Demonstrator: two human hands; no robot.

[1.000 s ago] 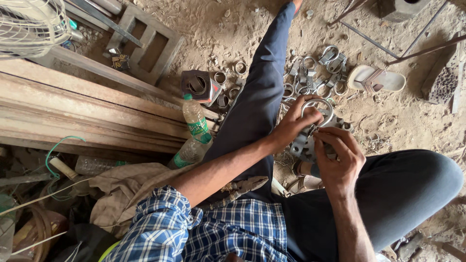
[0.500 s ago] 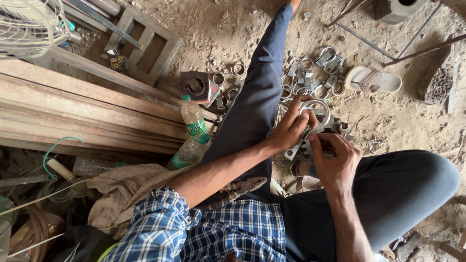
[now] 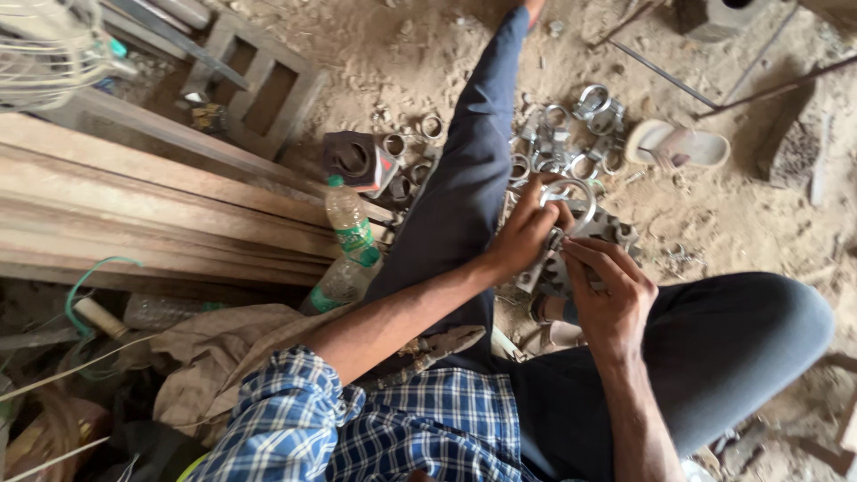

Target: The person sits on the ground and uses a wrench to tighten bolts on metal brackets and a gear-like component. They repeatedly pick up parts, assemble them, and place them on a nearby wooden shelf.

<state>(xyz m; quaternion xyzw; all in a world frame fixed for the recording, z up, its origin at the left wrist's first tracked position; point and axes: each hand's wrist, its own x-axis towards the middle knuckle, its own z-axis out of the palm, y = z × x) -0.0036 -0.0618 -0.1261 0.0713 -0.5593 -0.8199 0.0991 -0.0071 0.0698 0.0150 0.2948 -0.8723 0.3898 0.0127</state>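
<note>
I sit on sandy ground with one leg stretched out and the other bent. My left hand (image 3: 525, 230) grips a round metal ring clamp (image 3: 576, 198) from the left. My right hand (image 3: 605, 287) pinches the lower part of the same clamp, fingers closed on its fastening end. Under both hands lies a toothed metal gear-like part (image 3: 616, 234), partly hidden. A heap of several similar metal ring clamps (image 3: 571, 134) lies on the ground just beyond my hands, to the right of my outstretched leg (image 3: 473, 170).
Long wooden planks (image 3: 152, 214) lie at the left. Two plastic bottles (image 3: 350, 228) lean beside my leg, near a small dark box (image 3: 360, 161). A wooden frame (image 3: 259, 94) sits at the back left, a sandal (image 3: 677, 145) at the right, thin metal rods (image 3: 678, 80) beyond.
Both hands stay on the ring clamp with only small finger shifts. The view has drifted slightly.
</note>
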